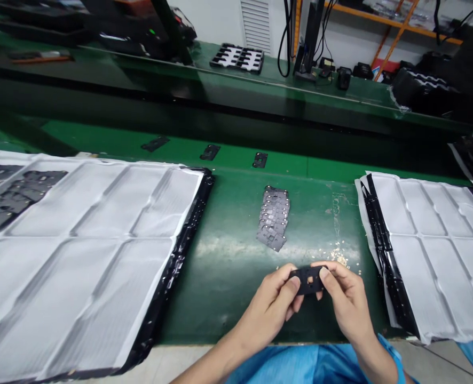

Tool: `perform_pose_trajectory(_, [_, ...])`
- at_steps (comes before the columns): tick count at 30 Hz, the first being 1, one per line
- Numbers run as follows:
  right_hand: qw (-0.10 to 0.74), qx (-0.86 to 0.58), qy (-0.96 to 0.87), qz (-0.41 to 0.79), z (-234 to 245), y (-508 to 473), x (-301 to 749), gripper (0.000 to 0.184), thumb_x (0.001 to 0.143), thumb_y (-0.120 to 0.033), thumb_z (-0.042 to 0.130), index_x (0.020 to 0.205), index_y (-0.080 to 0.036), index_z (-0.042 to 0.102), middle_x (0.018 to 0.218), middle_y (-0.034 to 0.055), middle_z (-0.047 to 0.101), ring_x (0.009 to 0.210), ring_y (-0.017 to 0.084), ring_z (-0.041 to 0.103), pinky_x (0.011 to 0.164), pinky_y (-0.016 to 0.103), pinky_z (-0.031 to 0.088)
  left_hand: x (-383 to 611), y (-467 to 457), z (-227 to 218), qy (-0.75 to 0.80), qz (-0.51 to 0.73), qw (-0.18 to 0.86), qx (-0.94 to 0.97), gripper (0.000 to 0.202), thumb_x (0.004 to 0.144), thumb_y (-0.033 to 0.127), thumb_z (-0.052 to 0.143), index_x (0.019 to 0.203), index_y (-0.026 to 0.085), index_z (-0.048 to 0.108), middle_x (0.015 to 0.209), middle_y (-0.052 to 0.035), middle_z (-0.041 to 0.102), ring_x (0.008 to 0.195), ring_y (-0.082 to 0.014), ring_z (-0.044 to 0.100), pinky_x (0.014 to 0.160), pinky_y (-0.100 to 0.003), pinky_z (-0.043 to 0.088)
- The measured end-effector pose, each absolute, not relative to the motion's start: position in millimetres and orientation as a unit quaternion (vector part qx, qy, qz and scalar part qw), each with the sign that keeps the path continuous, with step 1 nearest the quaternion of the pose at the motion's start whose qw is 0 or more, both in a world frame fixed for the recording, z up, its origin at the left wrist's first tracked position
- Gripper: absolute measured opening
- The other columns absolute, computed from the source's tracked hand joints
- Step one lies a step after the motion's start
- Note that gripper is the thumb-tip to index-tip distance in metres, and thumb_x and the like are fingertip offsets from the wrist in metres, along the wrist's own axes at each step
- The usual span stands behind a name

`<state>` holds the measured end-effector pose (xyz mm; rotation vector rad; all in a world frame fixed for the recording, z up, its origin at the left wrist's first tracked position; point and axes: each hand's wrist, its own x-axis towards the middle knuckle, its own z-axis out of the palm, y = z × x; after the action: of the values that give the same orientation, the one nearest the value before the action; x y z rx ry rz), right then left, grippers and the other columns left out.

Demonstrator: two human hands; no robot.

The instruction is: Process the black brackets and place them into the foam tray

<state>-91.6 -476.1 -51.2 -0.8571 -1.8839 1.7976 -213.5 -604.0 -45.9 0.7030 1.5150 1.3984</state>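
Note:
Between my two hands is a small flat black plastic plate [306, 285] with a squarish hole near its middle. My left hand [274, 298] pinches its left end, thumb on top. At the right end, my right hand [346, 298] grips it with thumb and fingers. The plate is held above the front part of the green table [220, 298]. Just beyond my hands lies an overlapping row of similar dark plates [274, 216]. Small pale crumbs [338, 256] are scattered on the table behind my right hand.
A large tray with white lining [96, 266] stands at left, dark plates [16, 197] at its far end. Another white-lined tray [440, 250] is at right. Three dark plates, one the middle plate [210, 152], lie on the green strip. Behind runs a raised shelf [236, 82].

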Motion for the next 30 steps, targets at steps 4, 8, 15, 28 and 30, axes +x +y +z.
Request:
perform_pose_trajectory(4, [0.204, -0.315, -0.674, 0.636, -51, -476, -94, 0.026, 0.098, -0.038, 0.063, 0.091, -0.019, 0.079, 0.062, -0.0006, 0.067, 0.055, 0.015, 0.061, 0.054, 0.023, 0.049, -215, -606, -46, 0.640, 0.548, 0.445, 0.304, 0.041, 0.107, 0.043, 0.039, 0.074, 0.021, 0.052, 0.062, 0.0023, 0.054, 0.054, -0.0121, 0.048, 0.053, -0.023, 0.038])
perform_pose_trajectory(8, [0.202, -0.321, -0.666, 0.642, -52, -477, -98, 0.024, 0.094, -0.035, 0.065, 0.088, -0.019, 0.081, 0.065, 0.0003, 0.070, 0.054, 0.015, 0.062, 0.053, 0.023, 0.052, -218, -609, -46, 0.655, 0.528, 0.441, 0.313, 0.043, 0.107, 0.043, 0.037, 0.072, 0.021, 0.049, 0.062, 0.0028, 0.053, 0.054, -0.0120, 0.047, 0.054, -0.023, 0.038])
perform_pose_trajectory(15, [0.173, -0.310, -0.648, 0.674, -48, -482, -102, 0.025, 0.094, -0.038, 0.067, 0.088, -0.020, 0.083, 0.071, 0.0033, 0.078, 0.064, 0.019, 0.071, 0.060, 0.026, 0.057, -225, -620, -45, 0.673, 0.502, 0.439, 0.320, 0.043, 0.108, 0.048, 0.036, 0.074, 0.022, 0.046, 0.059, 0.0040, 0.051, 0.052, -0.0119, 0.046, 0.053, -0.024, 0.036])
perform_pose_trajectory(28, [0.163, -0.311, -0.642, 0.682, -46, -487, -105, 0.033, 0.095, -0.047, 0.068, 0.089, -0.020, 0.084, 0.072, 0.0043, 0.080, 0.066, 0.020, 0.073, 0.067, 0.029, 0.058, -227, -625, -40, 0.671, 0.496, 0.457, 0.308, 0.043, 0.107, 0.051, 0.035, 0.075, 0.023, 0.044, 0.058, 0.0044, 0.050, 0.050, -0.0121, 0.044, 0.050, -0.023, 0.035])
perform_pose_trajectory(30, [0.163, -0.307, -0.644, 0.681, -48, -487, -106, 0.033, 0.095, -0.047, 0.068, 0.087, -0.020, 0.084, 0.072, 0.0043, 0.080, 0.066, 0.020, 0.073, 0.066, 0.028, 0.058, -228, -625, -39, 0.676, 0.489, 0.447, 0.324, 0.042, 0.107, 0.048, 0.035, 0.075, 0.024, 0.045, 0.058, 0.0040, 0.051, 0.051, -0.0129, 0.046, 0.051, -0.023, 0.035])
